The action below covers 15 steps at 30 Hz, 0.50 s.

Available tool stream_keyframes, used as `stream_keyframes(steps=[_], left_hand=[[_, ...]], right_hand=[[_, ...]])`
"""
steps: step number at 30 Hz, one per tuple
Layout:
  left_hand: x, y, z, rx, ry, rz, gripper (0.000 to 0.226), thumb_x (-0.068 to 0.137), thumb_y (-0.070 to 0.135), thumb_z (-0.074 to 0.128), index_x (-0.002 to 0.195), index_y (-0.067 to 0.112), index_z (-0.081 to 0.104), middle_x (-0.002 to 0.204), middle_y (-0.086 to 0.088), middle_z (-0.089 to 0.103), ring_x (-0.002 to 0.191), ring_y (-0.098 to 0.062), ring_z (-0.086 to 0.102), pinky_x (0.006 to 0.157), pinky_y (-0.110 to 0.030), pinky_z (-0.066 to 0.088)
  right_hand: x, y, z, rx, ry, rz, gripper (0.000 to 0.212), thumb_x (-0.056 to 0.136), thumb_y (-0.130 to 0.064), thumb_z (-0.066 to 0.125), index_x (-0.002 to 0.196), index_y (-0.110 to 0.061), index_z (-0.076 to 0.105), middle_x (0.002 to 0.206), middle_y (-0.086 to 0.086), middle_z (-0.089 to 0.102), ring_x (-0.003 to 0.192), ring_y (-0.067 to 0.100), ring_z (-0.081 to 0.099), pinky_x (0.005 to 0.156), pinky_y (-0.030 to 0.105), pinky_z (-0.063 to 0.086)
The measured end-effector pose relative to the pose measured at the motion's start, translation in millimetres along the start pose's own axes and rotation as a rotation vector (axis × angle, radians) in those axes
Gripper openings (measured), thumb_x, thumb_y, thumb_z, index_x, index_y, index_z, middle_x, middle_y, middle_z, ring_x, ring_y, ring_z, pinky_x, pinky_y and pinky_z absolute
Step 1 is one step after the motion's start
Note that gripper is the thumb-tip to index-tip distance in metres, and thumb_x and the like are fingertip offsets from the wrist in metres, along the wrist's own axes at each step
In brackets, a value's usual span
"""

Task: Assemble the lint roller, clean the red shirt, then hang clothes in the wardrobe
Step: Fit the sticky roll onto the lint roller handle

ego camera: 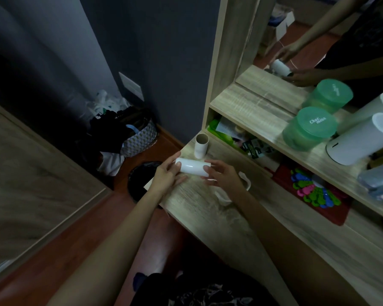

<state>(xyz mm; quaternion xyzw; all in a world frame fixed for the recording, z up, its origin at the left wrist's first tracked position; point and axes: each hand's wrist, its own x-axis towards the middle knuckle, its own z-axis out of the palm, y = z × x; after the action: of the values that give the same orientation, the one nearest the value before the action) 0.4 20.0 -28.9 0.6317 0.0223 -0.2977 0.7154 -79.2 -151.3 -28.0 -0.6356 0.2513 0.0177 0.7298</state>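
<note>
A white lint roller refill (192, 168) lies sideways in the air just above the wooden desk top (210, 215). My left hand (167, 174) grips its left end. My right hand (222, 176) holds its right end with the fingertips. An empty cardboard core (201, 145) stands upright on the desk just behind the refill. A white plastic piece (244, 184) lies on the desk under my right wrist, mostly hidden. The red shirt is not in view.
A black waste bin (142, 180) stands on the floor left of the desk. A basket of dark clothes (131, 133) sits in the corner. A green tub (308, 129) and a white canister (358, 140) stand on the shelf before a mirror (318, 36).
</note>
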Motion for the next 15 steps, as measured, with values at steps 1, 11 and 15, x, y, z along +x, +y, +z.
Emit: stream_keyframes(steps=[1, 11, 15], left_hand=[[-0.4, 1.3, -1.8, 0.013, -0.02, -0.005, 0.036, 0.098, 0.012, 0.051, 0.134, 0.018, 0.053, 0.114, -0.003, 0.058, 0.103, -0.023, 0.064, 0.081, -0.032, 0.059], [-5.9, 7.0, 2.0, 0.224, -0.141, 0.18, 0.037, 0.079, 0.004, 0.075, 0.112, 0.012, 0.063, 0.105, -0.008, 0.068, 0.097, -0.016, 0.065, 0.072, -0.02, 0.056], [-8.3, 5.3, 10.2, 0.31, -0.104, 0.271, 0.038, 0.074, 0.01, 0.08, 0.109, 0.01, 0.065, 0.099, 0.006, 0.067, 0.098, -0.003, 0.062, 0.079, -0.022, 0.055]], right_hand=[[0.5, -0.6, -4.3, 0.011, -0.008, 0.022, 0.027, 0.088, -0.014, 0.063, 0.115, -0.011, 0.059, 0.115, 0.017, 0.062, 0.089, 0.026, 0.069, 0.066, 0.027, 0.057], [-5.9, -8.4, -30.4, 0.081, -0.067, 0.068, 0.02, 0.096, -0.023, 0.049, 0.112, -0.014, 0.058, 0.114, 0.016, 0.06, 0.095, 0.029, 0.068, 0.076, 0.037, 0.058], [-5.9, -6.2, -35.1, 0.117, -0.082, 0.103, 0.027, 0.095, -0.026, 0.052, 0.117, -0.011, 0.056, 0.118, 0.019, 0.058, 0.1, 0.032, 0.066, 0.08, 0.037, 0.057]])
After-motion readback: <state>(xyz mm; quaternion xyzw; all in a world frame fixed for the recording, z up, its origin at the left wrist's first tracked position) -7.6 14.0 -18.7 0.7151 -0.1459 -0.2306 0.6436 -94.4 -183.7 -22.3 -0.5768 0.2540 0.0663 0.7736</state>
